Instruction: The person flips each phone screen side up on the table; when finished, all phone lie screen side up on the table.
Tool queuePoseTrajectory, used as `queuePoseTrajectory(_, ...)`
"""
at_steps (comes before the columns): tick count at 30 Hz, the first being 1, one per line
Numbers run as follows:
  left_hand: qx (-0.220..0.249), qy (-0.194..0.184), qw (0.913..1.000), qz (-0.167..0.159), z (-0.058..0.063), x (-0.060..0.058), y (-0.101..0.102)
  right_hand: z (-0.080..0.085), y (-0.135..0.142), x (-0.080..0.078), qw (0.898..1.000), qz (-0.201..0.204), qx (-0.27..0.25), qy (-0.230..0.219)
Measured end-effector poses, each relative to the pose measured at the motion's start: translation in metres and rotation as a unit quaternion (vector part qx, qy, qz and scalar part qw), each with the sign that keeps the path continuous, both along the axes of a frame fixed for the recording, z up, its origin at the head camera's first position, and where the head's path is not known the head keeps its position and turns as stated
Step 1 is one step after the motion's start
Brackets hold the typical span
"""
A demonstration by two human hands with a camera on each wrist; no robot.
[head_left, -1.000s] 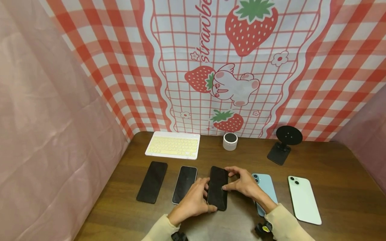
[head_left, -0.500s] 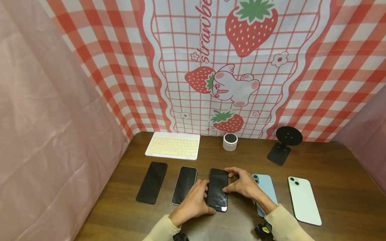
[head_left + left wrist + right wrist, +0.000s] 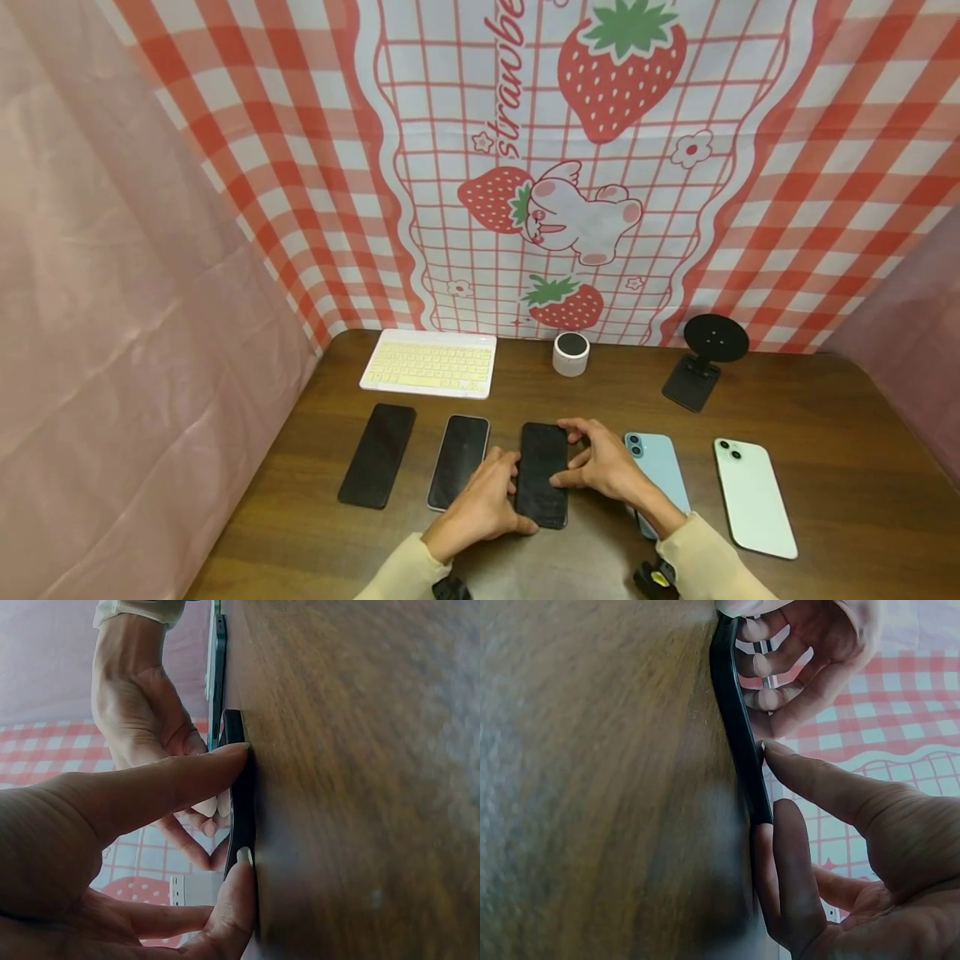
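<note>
A black smartphone [image 3: 542, 492] lies screen up at the middle of the table, very low over or on the wood. My left hand [image 3: 480, 504] holds it from the left, thumb at the near end and fingers along the side edge. From the right, my right hand [image 3: 602, 462] grips it, thumb on the screen's edge and fingers at the far right corner. The left wrist view shows the left thumb and a fingertip against the side of the phone [image 3: 242, 799]. In the right wrist view the phone [image 3: 739, 727] appears as a thin dark edge close to the wood.
Left of the hands lie a silver-edged phone [image 3: 459, 454] and a black phone [image 3: 377, 456]. On the right are a blue phone [image 3: 660, 467] and a pale green phone [image 3: 754, 500]. Behind stand a keyboard [image 3: 431, 364], a white round speaker [image 3: 571, 356] and a black folding stand [image 3: 693, 383].
The held phone has shifted slightly toward the near edge and its tilt has changed: a bright reflection showed at its near end half a second ago and is gone. Both hands keep their hold.
</note>
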State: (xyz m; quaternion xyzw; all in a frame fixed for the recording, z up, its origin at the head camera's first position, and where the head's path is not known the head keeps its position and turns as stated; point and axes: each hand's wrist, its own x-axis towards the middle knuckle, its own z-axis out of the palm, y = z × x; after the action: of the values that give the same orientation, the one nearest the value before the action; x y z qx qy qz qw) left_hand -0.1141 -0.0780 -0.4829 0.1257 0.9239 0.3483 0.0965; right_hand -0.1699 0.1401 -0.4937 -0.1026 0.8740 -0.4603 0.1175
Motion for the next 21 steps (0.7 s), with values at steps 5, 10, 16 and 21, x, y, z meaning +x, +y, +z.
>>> queuePoseTrajectory(5,0.003,0.003,1.0000,-0.005,0.0002,0.0001,-0.0007,0.0008,-0.0012,-0.0002,1.000,-0.006,0.004,0.000)
queuePoseTrajectory(10,0.002,0.004,1.0000,-0.006,0.0000,0.0004,-0.0006,-0.0003,-0.0018,-0.0008,1.000,-0.011,0.013,0.002)
queuePoseTrajectory(16,0.007,0.000,1.0000,-0.005,-0.0004,-0.0003,0.0002,-0.0004,-0.0028,-0.0001,0.999,-0.021,0.033,0.007)
queuePoseTrajectory(21,0.010,-0.005,0.9999,-0.003,0.0004,-0.0003,0.0007,0.0009,-0.0016,-0.0005,0.999,-0.022,0.027,-0.002)
